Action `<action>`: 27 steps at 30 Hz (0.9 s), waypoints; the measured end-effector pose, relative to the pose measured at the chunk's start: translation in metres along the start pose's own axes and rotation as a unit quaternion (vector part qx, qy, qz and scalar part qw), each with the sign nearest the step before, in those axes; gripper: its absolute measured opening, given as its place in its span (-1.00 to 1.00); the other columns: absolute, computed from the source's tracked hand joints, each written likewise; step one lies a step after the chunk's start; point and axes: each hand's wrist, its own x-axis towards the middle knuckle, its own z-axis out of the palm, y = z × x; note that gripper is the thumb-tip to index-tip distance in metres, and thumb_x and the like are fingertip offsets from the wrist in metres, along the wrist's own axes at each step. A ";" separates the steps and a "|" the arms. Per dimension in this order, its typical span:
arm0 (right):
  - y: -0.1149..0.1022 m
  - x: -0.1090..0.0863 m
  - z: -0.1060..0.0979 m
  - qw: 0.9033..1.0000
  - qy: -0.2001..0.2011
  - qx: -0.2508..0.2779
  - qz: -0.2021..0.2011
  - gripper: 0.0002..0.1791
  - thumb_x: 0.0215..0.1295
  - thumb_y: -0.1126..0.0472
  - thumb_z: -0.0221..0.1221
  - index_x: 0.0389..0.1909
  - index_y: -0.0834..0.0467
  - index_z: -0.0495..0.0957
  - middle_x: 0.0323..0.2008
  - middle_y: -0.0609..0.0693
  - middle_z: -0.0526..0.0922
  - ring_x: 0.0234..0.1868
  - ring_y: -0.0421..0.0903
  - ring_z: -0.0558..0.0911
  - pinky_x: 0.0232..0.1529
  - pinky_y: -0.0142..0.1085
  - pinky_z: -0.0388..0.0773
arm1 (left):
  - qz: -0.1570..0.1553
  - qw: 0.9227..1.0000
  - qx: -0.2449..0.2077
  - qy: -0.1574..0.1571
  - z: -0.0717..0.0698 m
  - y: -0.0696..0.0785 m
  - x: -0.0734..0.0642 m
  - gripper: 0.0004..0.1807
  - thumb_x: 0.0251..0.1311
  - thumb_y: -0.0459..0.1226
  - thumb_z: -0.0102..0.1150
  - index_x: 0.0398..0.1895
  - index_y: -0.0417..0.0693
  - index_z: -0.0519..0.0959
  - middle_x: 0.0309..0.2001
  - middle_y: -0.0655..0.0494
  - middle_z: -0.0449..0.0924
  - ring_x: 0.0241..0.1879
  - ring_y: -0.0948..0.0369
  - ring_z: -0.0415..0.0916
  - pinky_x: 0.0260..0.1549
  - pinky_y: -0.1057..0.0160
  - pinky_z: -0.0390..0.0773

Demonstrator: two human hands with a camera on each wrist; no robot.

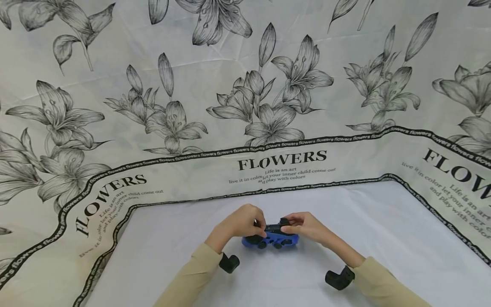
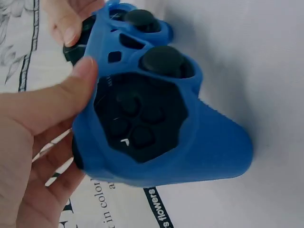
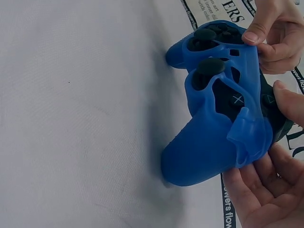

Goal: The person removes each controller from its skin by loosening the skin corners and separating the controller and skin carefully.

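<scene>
Between both hands is a black game controller (image 3: 268, 102) in a blue rubbery cover (image 3: 202, 149). My left hand (image 1: 245, 221) grips one end, its thumb on the cover's edge beside the direction buttons, fingers behind. At the other end my right hand (image 1: 307, 226) holds the controller, thumb on its black face near the triangle button and fingers underneath. On that side the cover's edge is folded and bunched (image 3: 247, 135), leaving the controller's black corner bare. Both dark thumbsticks (image 2: 164, 61) poke through the cover's openings. The handles point toward the person, low over the white cloth.
White cloth (image 1: 153, 264) covers the table. Behind it hangs a flower-printed fabric (image 1: 230, 106) with a "FLOWERS" border band (image 1: 284, 170). Black wrist-worn devices (image 1: 339, 279) sit at both sleeve cuffs.
</scene>
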 end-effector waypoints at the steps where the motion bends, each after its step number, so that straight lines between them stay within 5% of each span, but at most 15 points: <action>1: 0.000 0.000 0.001 1.000 -0.001 -0.005 0.001 -0.37 0.15 0.03 0.31 0.11 0.40 0.48 -0.13 0.11 0.66 -0.17 -0.12 0.62 -0.10 -0.24 0.58 | 0.007 1.000 -0.022 -0.010 -0.001 -0.002 0.000 -0.85 0.03 -0.16 0.42 -0.57 0.00 0.69 -0.45 0.26 0.66 -0.45 0.49 0.44 -0.34 0.57 0.45; 5: 0.001 0.000 0.004 1.000 -0.001 -0.014 -0.004 -0.40 0.14 0.03 0.31 0.07 0.40 0.51 -0.17 0.09 0.68 -0.18 -0.13 0.62 -0.10 -0.23 0.57 | 0.037 0.994 -0.095 -0.036 -0.003 -0.008 0.000 -0.91 0.04 -0.24 0.40 -0.52 -0.05 0.72 -0.42 0.17 0.70 -0.41 0.51 0.50 -0.30 0.55 0.51; 11: -0.001 -0.003 0.007 1.000 -0.018 -0.017 -0.019 -0.50 0.17 0.08 0.28 -0.01 0.37 0.55 -0.23 0.09 0.66 -0.23 -0.13 0.60 -0.17 -0.29 0.55 | 0.079 0.984 -0.151 -0.050 0.003 -0.010 0.000 -0.92 0.06 -0.29 0.38 -0.49 -0.12 0.74 -0.40 0.09 0.73 -0.37 0.51 0.55 -0.20 0.27 0.64; 17: -0.004 -0.006 0.007 0.999 -0.007 -0.040 -0.031 -0.58 0.15 0.08 0.28 -0.08 0.31 0.58 -0.27 0.04 0.65 -0.23 -0.13 0.57 -0.15 -0.24 0.50 | 0.062 0.975 -0.207 -0.049 0.003 -0.011 -0.002 -0.94 0.06 -0.33 0.37 -0.48 -0.15 0.75 -0.40 0.06 0.75 -0.38 0.51 0.59 -0.21 0.35 0.63; 27: -0.006 -0.008 0.002 0.997 -0.041 -0.046 -0.044 -0.66 0.20 0.08 0.26 -0.13 0.24 0.53 -0.25 0.02 0.68 -0.14 -0.06 0.60 -0.05 -0.04 0.46 | 0.066 0.979 -0.159 -0.113 -0.002 -0.008 0.010 -0.91 0.08 -0.28 0.37 -0.42 -0.13 0.75 -0.40 0.10 0.75 -0.46 0.58 0.51 -0.34 0.50 0.56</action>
